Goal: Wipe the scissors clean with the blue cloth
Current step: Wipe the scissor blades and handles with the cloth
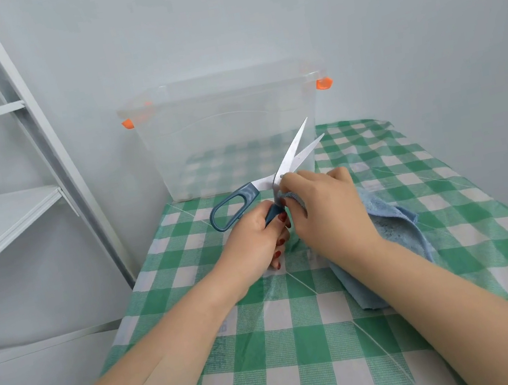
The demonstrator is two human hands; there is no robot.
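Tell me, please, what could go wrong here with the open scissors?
1. The scissors stand open, and the right hand pinches the blue cloth near the pivot; if the blades close, fingers could be cut.
2. The left hand holds only one handle, so the free one may swing.

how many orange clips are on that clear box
3 show on the clear box: left front clip, left rear clip just behind it, right clip. A fourth may be hidden at the back right.
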